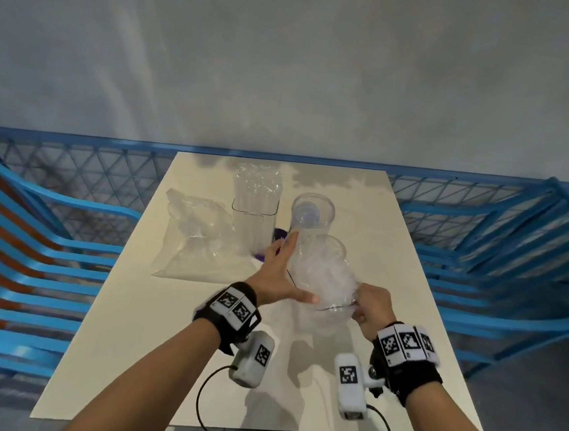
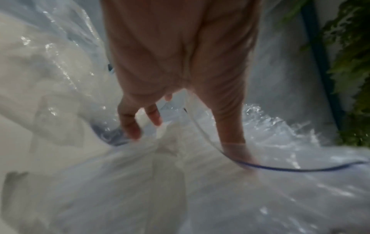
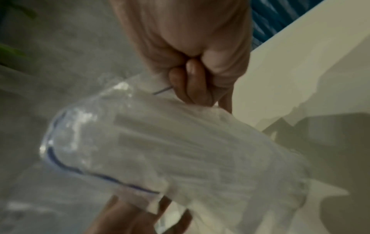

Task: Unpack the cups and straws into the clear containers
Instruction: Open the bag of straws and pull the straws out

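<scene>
A clear plastic bag of white straws (image 1: 322, 280) is lifted off the white table (image 1: 404, 329) between my hands. My left hand (image 1: 281, 270) lies spread along its left side with fingers straight, and the thumb reaches to the bag's blue-lined mouth (image 2: 280, 169). My right hand (image 1: 369, 308) pinches the mouth's rim in curled fingers (image 3: 192, 85); the straws (image 3: 180, 150) show through the film. Behind stand a square clear container (image 1: 253, 216) filled with wrapped straws and a round clear container (image 1: 312, 214).
A crumpled clear bag (image 1: 195, 238) lies on the table's left part. Something purple (image 1: 259, 256) sits behind my left hand, mostly hidden. Blue slatted metal frames (image 1: 31, 262) flank both sides of the table, with a grey wall behind.
</scene>
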{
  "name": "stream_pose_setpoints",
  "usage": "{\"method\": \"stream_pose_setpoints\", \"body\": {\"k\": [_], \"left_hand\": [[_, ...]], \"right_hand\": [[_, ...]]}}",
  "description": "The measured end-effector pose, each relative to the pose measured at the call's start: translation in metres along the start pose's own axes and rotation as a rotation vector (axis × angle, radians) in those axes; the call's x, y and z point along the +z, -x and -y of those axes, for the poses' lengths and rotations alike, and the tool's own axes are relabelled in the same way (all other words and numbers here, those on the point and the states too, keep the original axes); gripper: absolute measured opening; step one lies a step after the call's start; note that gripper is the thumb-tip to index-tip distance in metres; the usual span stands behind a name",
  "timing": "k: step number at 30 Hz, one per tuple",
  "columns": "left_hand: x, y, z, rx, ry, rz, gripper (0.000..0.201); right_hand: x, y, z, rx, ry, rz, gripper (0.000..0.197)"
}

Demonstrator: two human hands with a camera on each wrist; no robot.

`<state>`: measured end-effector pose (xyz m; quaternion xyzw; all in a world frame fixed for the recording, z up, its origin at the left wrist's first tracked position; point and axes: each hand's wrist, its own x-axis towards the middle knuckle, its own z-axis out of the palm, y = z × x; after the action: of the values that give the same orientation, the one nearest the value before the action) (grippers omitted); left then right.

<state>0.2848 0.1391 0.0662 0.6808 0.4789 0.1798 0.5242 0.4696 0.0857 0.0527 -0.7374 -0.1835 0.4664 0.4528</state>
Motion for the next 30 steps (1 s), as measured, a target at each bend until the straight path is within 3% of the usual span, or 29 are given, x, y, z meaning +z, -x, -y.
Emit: {"method": "stream_pose_setpoints", "body": {"k": [5,8,11,13,16,19,21,23,26,30], "left_hand": [[-0.010,-0.003,0.001,0.048,0.047,0.176,0.127],[-0.011,0.001,0.014,0.046,0.040,0.046,0.097],[-0.009,0.005,0.017,-0.004,-0.026,-0.113,0.065],[-0.010,0.007,0.016,-0.019,-0.079,-0.160,0.057],[-0.013,0.007,0.020,-0.030,-0.046,-0.156,0.066],[-0.016,0.007,0.025,-0.088,0.092,-0.143,0.070],[-0.021,0.008,0.029,-0.130,0.160,-0.147,0.067],[-0.027,0.010,0.035,-0.160,0.184,-0.123,0.065],[-0.032,0.013,0.040,-0.156,0.271,-0.021,0.074],[-0.035,0.015,0.040,0.060,0.433,-0.002,0.094]], "right_hand": [[-0.004,0.008,0.019,0.076,-0.097,0.098,0.035],[-0.006,0.009,0.021,0.018,-0.155,0.032,0.037],[-0.008,0.010,0.021,-0.255,0.207,-0.148,0.037],[-0.007,0.014,0.028,-0.352,0.306,-0.176,0.036],[0.000,0.021,0.041,-0.347,0.181,-0.111,0.033],[0.004,0.039,0.041,-0.394,0.176,-0.042,0.008],[0.003,0.049,0.034,-0.458,0.251,0.079,0.020],[0.006,0.052,0.027,-0.456,0.225,0.186,0.020],[0.010,0.045,0.017,-0.386,0.070,0.119,0.014],[0.015,0.034,0.002,-0.275,-0.111,-0.033,0.016]]}}
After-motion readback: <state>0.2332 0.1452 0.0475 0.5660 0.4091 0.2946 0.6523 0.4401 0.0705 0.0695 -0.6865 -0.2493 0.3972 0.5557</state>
